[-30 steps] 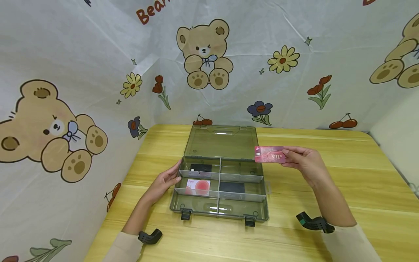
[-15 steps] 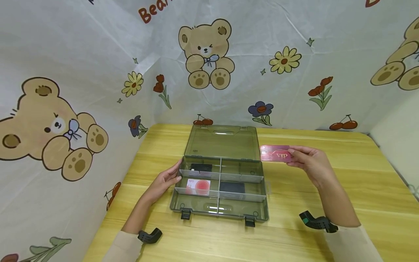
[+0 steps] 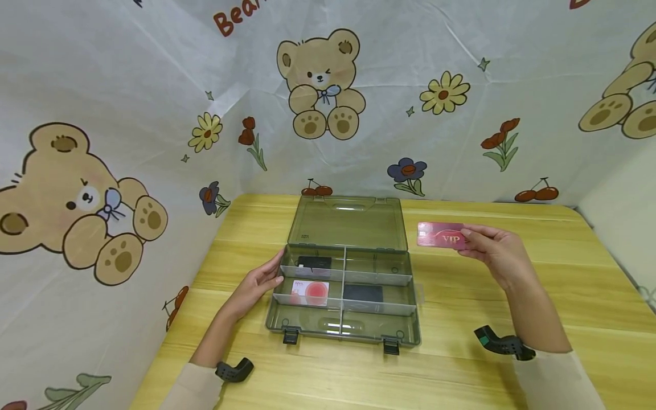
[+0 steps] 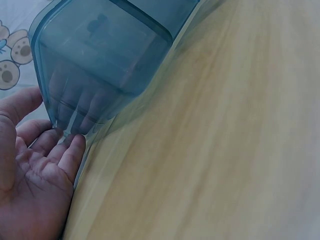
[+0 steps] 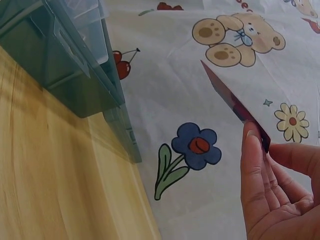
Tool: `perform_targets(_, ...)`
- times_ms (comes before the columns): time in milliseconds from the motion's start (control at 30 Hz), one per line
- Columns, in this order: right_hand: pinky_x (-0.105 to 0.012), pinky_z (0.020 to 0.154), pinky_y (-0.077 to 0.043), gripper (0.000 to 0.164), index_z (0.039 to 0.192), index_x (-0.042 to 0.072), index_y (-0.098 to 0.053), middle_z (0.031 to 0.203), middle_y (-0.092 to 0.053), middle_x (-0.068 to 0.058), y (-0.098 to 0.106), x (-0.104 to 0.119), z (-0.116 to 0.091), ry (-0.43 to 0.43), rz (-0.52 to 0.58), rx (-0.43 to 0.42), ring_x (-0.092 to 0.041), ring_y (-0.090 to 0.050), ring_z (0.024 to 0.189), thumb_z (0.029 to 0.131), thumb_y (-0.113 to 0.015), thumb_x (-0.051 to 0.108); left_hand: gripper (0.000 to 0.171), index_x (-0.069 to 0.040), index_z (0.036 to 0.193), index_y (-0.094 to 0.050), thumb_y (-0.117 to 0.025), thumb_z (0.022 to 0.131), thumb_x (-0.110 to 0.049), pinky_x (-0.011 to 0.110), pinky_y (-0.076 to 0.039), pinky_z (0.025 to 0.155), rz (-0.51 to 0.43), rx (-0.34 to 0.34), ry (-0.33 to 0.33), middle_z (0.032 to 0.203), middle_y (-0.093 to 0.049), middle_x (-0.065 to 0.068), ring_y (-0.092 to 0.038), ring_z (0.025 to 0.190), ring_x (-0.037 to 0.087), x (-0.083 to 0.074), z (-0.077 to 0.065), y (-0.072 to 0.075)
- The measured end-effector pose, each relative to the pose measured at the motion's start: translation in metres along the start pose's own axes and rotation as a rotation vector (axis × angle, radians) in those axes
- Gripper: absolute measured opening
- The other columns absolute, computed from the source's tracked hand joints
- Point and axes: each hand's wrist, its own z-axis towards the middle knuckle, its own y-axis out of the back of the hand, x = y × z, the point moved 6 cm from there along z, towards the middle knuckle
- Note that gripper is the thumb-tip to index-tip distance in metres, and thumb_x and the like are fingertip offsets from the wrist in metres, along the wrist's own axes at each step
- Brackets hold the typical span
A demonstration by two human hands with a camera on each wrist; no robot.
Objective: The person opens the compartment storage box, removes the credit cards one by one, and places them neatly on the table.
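A pink-red card (image 3: 441,235) marked VIP is pinched between the thumb and fingers of my right hand (image 3: 497,250), in the air to the right of a hinged box. In the right wrist view the card (image 5: 235,100) appears nearly edge-on. The translucent dark-green compartment box (image 3: 302,326) lies with its lid (image 3: 348,225) folded back. My left hand (image 3: 256,287) rests at the box's left side; its fingertips touch the outer wall in the left wrist view. Inside are a black card (image 3: 315,263), a white-and-pink card (image 3: 310,292) and a dark card (image 3: 363,294), each in its own compartment.
The box stands on a wood-grain table (image 3: 461,364). Two black latches, a left latch (image 3: 290,336) and a right latch (image 3: 391,346), stick out at its front. A white cloth (image 3: 384,131) printed with bears and flowers hangs behind and to the left.
My right hand has moved right, carrying the VIP card away from the box's right edge and slightly up in the view. The left hand and the box have stayed in place.
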Motion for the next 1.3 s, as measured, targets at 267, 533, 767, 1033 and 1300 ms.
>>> perform_targets(267,-0.031,0.072,-0.062,0.016,0.109,0.002,-0.079,0.098,-0.075,-0.005,0.010,0.003,0.000,-0.007,0.028,-0.022,-0.018,-0.075,0.074,0.096,-0.069,0.007,0.065,-0.014,0.162,-0.025,-0.056,0.105,-0.012,0.017,-0.026,0.115,0.006,0.010,-0.014,0.169,-0.013,0.006,-0.013,0.154,0.032,0.001,0.001,0.000)
perform_targets(533,-0.032,0.071,-0.062,0.016,0.107,0.002,-0.079,0.098,-0.074,-0.005,0.019,0.003,0.001,-0.001,0.059,-0.032,-0.019,-0.075,0.073,0.096,-0.068,0.005,0.065,-0.014,0.162,-0.026,-0.057,0.105,-0.012,0.017,-0.027,0.115,0.001,0.001,-0.009,0.169,-0.014,0.004,-0.015,0.154,0.030,0.000,-0.001,0.001)
perform_targets(767,-0.031,0.071,-0.062,0.015,0.107,0.004,-0.080,0.098,-0.075,-0.004,0.031,0.002,0.002,-0.025,0.067,-0.062,-0.019,-0.075,0.073,0.096,-0.069,0.007,0.066,-0.015,0.162,-0.026,-0.058,0.104,-0.013,0.018,-0.027,0.115,0.003,-0.003,-0.002,0.169,-0.015,0.002,-0.016,0.153,0.028,-0.003,-0.002,-0.001)
perform_targets(1033,-0.031,0.071,-0.062,0.016,0.106,0.005,-0.080,0.097,-0.076,-0.004,0.041,-0.003,0.003,-0.036,0.079,-0.068,-0.019,-0.075,0.074,0.096,-0.068,0.007,0.065,-0.016,0.162,-0.026,-0.056,0.105,-0.012,0.017,-0.027,0.115,0.005,0.002,-0.007,0.169,-0.015,0.002,-0.016,0.153,0.029,-0.001,-0.002,-0.001)
perform_targets(1300,-0.031,0.070,-0.062,0.016,0.106,0.006,-0.080,0.096,-0.076,-0.005,0.052,-0.006,0.006,-0.044,0.098,-0.074,-0.019,-0.075,0.073,0.097,-0.068,0.008,0.065,-0.018,0.162,-0.027,-0.057,0.105,-0.014,0.017,-0.027,0.115,0.003,0.000,-0.008,0.169,-0.015,0.001,-0.016,0.153,0.030,-0.001,-0.001,0.000)
